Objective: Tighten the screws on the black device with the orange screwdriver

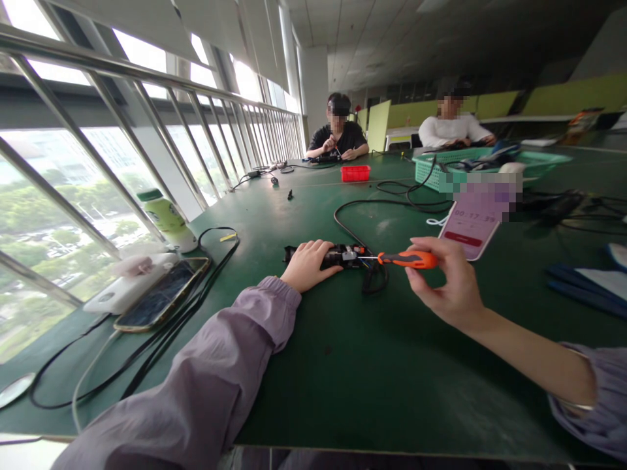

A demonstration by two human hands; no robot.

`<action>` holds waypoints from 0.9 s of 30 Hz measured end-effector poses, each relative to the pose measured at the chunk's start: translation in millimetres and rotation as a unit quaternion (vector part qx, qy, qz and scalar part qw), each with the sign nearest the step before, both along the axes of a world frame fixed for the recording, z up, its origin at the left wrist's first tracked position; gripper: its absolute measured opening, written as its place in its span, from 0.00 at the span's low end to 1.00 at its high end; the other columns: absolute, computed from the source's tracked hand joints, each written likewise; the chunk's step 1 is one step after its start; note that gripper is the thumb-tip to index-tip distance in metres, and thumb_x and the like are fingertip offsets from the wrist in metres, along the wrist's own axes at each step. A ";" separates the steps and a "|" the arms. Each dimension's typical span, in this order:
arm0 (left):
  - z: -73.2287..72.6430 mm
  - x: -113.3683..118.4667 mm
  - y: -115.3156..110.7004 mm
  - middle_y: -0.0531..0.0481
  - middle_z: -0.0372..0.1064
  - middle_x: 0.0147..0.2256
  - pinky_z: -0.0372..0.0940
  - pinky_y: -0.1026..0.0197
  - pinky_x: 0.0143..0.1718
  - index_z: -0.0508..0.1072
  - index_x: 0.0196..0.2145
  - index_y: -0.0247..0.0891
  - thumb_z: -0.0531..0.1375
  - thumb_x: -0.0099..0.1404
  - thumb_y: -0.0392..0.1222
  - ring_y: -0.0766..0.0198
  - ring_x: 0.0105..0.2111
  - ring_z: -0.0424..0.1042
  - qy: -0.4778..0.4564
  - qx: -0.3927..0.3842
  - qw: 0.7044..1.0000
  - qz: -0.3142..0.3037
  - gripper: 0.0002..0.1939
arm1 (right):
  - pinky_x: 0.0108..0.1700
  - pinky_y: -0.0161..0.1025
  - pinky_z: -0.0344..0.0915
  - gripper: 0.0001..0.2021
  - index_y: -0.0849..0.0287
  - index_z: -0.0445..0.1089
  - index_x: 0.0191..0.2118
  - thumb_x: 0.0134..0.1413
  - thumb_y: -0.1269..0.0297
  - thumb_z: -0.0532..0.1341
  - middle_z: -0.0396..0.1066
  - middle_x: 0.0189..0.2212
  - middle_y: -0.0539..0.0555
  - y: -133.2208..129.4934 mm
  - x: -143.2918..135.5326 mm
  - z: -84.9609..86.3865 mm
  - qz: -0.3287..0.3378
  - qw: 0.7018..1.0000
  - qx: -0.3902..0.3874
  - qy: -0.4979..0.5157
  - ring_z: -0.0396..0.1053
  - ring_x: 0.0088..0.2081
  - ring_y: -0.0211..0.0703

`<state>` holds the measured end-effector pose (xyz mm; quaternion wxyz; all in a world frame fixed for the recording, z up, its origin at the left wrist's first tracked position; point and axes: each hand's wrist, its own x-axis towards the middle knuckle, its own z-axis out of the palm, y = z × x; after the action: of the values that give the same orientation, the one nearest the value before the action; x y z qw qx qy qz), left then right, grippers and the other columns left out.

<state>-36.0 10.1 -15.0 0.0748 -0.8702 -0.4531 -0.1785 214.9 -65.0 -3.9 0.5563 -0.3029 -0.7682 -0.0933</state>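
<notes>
On the green table, my left hand (309, 264) is wrapped over a black cylindrical device (337, 256) that lies on its side. Small wires and a red part show at the device's right end, where a black cable loops around. My right hand (450, 281) pinches the handle end of an orange and grey screwdriver (409, 259) between thumb and fingers. The screwdriver is roughly level, and its thin shaft points left to the device's open wired end. Whether the tip touches a screw is too small to tell.
Phone on a power bank side (164, 294), green bottle (167, 219) and cables at left. Beyond the hands are a red tray (355, 173), green basket (428, 171) and upright phone (473, 219). Blue-white gloves (588, 290) lie right. Two people sit across the table.
</notes>
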 end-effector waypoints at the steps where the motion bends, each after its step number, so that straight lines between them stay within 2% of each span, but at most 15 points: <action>1: 0.2 0.2 -0.1 0.46 0.67 0.43 0.59 0.53 0.48 0.64 0.48 0.38 0.54 0.61 0.58 0.55 0.44 0.66 0.000 0.001 1.000 0.000 0.25 | 0.35 0.38 0.69 0.17 0.57 0.61 0.48 0.50 0.69 0.59 0.70 0.36 0.54 -0.4 -0.3 0.9 0.001 1.000 0.000 -0.008 0.72 0.35 0.42; 6: 1.5 0.8 -1.4 0.46 0.67 0.43 0.59 0.52 0.48 0.64 0.48 0.38 0.54 0.60 0.58 0.54 0.45 0.66 -0.001 -0.004 1.000 0.001 0.25 | 0.25 0.35 0.66 0.06 0.55 0.65 0.37 0.52 0.67 0.58 0.71 0.25 0.49 -4.9 -2.2 6.3 -0.014 0.997 -0.033 -0.062 0.69 0.24 0.38; 12: 0.2 -0.4 -0.4 0.45 0.67 0.43 0.59 0.52 0.48 0.64 0.48 0.39 0.54 0.60 0.58 0.54 0.45 0.65 -0.010 -0.005 1.000 -0.003 0.25 | 0.34 0.38 0.70 0.17 0.56 0.61 0.47 0.50 0.69 0.60 0.71 0.34 0.53 -2.0 -2.6 2.9 -0.005 1.000 0.003 -0.011 0.72 0.34 0.42; 14: -0.3 -0.5 -0.2 0.45 0.67 0.43 0.59 0.51 0.48 0.64 0.48 0.39 0.54 0.60 0.58 0.54 0.45 0.65 -0.014 -0.006 1.000 -0.004 0.24 | 0.34 0.39 0.70 0.17 0.56 0.61 0.48 0.51 0.69 0.59 0.70 0.35 0.54 -2.0 -2.6 2.9 -0.003 1.000 0.001 -0.011 0.72 0.35 0.43; 20: -0.1 0.1 -0.4 0.46 0.67 0.43 0.59 0.52 0.48 0.64 0.48 0.39 0.54 0.60 0.58 0.54 0.45 0.66 -0.008 -0.005 1.000 -0.002 0.24 | 0.25 0.35 0.66 0.07 0.55 0.65 0.38 0.52 0.66 0.59 0.71 0.26 0.49 -5.8 -2.3 6.1 -0.012 0.997 -0.038 -0.070 0.69 0.24 0.37; 25: 0.2 0.2 -0.5 0.45 0.67 0.43 0.59 0.52 0.48 0.64 0.48 0.39 0.54 0.60 0.58 0.54 0.45 0.66 -0.009 -0.007 1.000 -0.001 0.24 | 0.32 0.38 0.70 0.16 0.56 0.61 0.47 0.50 0.68 0.60 0.71 0.33 0.52 -2.5 -1.3 2.4 -0.008 1.000 -0.008 -0.016 0.72 0.32 0.42; 27: 0.3 0.3 -0.8 0.45 0.67 0.43 0.59 0.52 0.49 0.64 0.48 0.40 0.54 0.60 0.58 0.54 0.45 0.65 -0.012 -0.013 1.000 0.000 0.24 | 0.35 0.39 0.70 0.17 0.56 0.61 0.48 0.50 0.68 0.59 0.70 0.35 0.54 -1.8 -1.4 2.3 -0.009 1.000 -0.004 -0.010 0.72 0.34 0.43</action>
<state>-35.8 9.2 -14.8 0.0577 -0.8689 -0.4563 -0.1830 213.6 -66.8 -1.6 0.5466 -0.3109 -0.7714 -0.0976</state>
